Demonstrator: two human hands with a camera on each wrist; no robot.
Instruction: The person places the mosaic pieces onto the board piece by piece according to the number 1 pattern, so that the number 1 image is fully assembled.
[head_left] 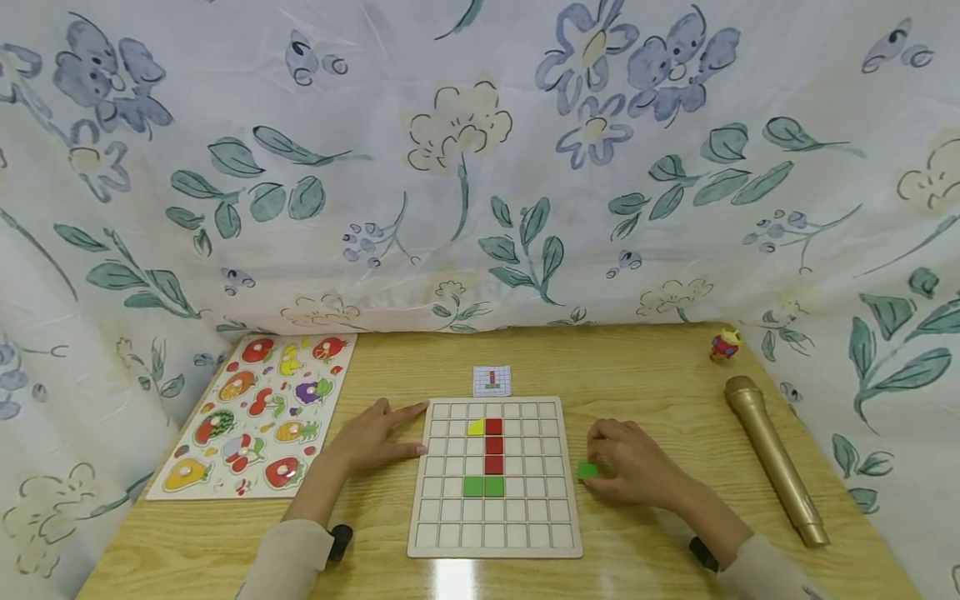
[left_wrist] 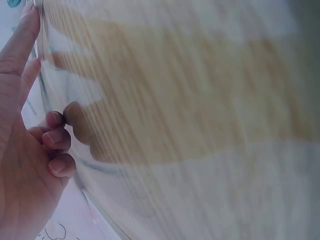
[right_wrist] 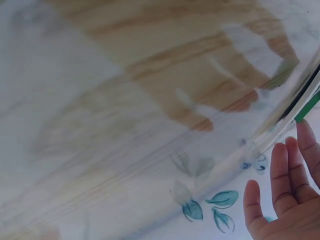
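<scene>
A pale wooden grid board [head_left: 442,533] lies on the table between both hands. Three red tiles [head_left: 493,445] form a column on it, with a yellow tile [head_left: 476,427] left of the topmost one. Two green tiles [head_left: 483,486] sit side by side under the column. My left hand [head_left: 369,440] touches the board's left edge with extended index finger and thumb; its other fingers curl in, as the left wrist view shows. Just right of the board, my right hand [head_left: 633,464] pinches a loose green square tile [head_left: 587,471], its edge showing beside the fingers in the right wrist view.
Behind the board lies a small printed pattern card [head_left: 492,381]. A fruit puzzle board [head_left: 255,417] is at the left. At the right are a gold microphone [head_left: 777,462] and a small toy figure [head_left: 725,344]. A floral curtain [head_left: 450,208] hangs behind the table.
</scene>
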